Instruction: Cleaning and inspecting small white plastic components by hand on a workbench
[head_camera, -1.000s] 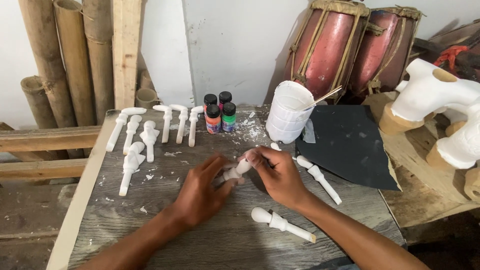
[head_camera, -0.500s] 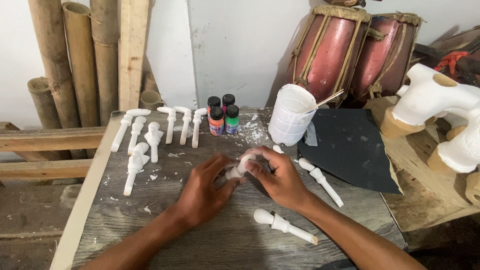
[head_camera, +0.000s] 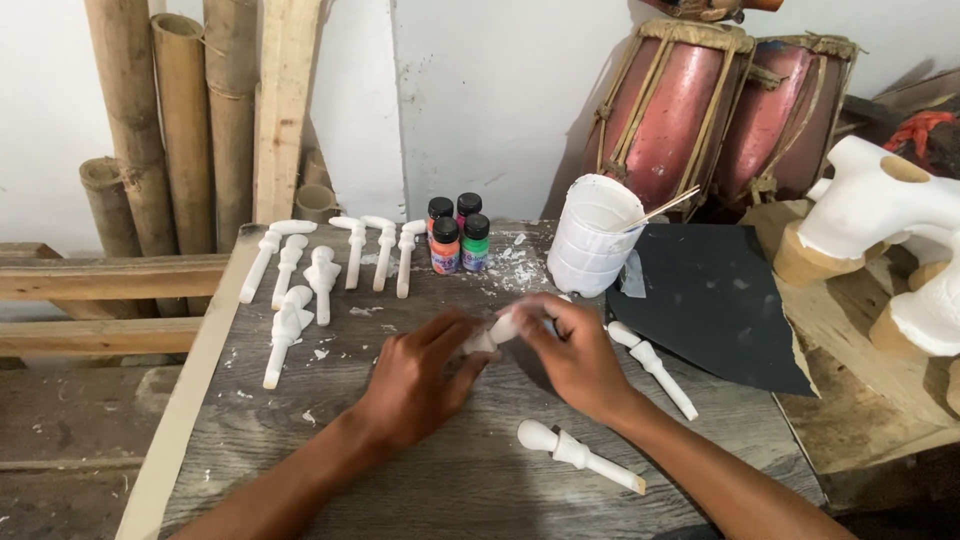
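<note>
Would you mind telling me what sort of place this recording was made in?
Most likely a small craft workshop. A rough wooden table holds rows of white carved pegs, small paint bottles and a white cup; bamboo poles and two red drums lean against the wall.

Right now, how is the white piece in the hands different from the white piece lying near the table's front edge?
The held piece is gripped by both the left hand and right hand, mostly hidden; the front piece lies untouched on the table, fully in view. The held one is lifted; the front one lies flat. Both are white.
</note>
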